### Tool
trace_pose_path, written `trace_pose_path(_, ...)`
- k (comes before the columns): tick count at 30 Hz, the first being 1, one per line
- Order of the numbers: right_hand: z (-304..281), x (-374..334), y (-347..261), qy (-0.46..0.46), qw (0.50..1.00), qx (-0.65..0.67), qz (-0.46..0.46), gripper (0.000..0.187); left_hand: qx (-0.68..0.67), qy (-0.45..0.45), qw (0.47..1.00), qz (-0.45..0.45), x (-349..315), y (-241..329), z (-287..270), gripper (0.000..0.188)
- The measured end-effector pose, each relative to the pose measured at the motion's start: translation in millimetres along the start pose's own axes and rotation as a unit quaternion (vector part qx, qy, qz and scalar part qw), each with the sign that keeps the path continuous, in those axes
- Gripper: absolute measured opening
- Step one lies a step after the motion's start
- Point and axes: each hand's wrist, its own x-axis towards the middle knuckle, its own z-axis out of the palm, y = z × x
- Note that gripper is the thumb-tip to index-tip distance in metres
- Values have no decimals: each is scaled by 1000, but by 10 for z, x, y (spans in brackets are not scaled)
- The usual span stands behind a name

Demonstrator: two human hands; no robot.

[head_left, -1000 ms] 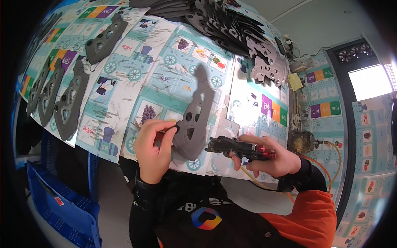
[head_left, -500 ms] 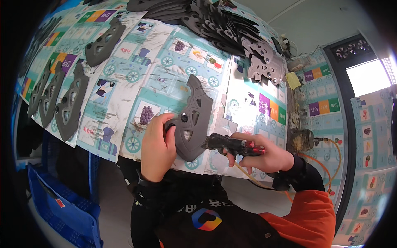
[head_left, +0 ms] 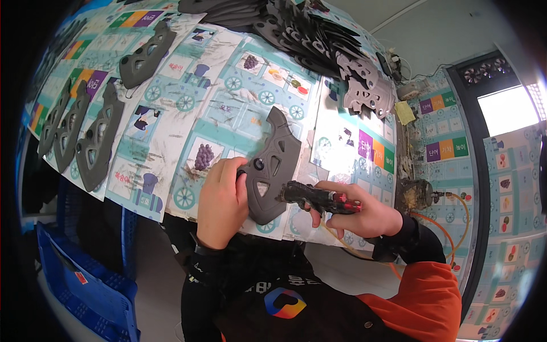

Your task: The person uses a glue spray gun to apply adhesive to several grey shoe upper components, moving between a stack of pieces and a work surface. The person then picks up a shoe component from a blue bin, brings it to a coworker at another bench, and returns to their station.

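A dark grey curved plate (head_left: 273, 185) with cut-out openings and a black round knob stands tilted over the papered table near its front edge. My left hand (head_left: 222, 205) grips its left edge, thumb and fingers closed around it. Held in my right hand (head_left: 370, 212) is a black air tool (head_left: 310, 196) with red parts at its rear. The tool's front end meets or nearly meets the plate's right edge; actual contact is too small to tell. A thin yellowish hose runs down from below my right hand.
Several similar grey plates (head_left: 99, 139) lie along the table's left side. A heap of dark plates (head_left: 296, 37) covers the far side, with shinier ones (head_left: 367, 94) at its right. A blue plastic crate (head_left: 88, 285) stands at lower left. Orange hoses (head_left: 436, 225) hang at the right.
My left hand and the grey plate have shifted slightly right, and the plate leans a little more to the right. The air tool has barely moved.
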Motion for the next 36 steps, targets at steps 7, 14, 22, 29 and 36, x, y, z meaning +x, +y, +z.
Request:
trace_pose_path(7, 25, 37, -108, -19, 998, -64, 24, 36, 36, 26, 999, 26, 8, -9, -23, 30)
trace_pose_path(14, 96, 124, -148, -19, 995, -83, 49, 34, 31, 28, 999, 33, -11, -31, -9, 34)
trace_pose_path(22, 125, 156, -123, -17, 992, -119, 42, 37, 27, 28, 999, 27, -2, -33, -17, 32)
trace_pose_path(29, 124, 114, -236, -2, 993, -71, 94, 33, 16, 20, 999, 29, -2, -18, -34, 31)
trace_pose_path(36, -10, -123, -151, 35, 988, -152, 12, 36, -125, 23, 992, -9, -7, -53, -162, 26)
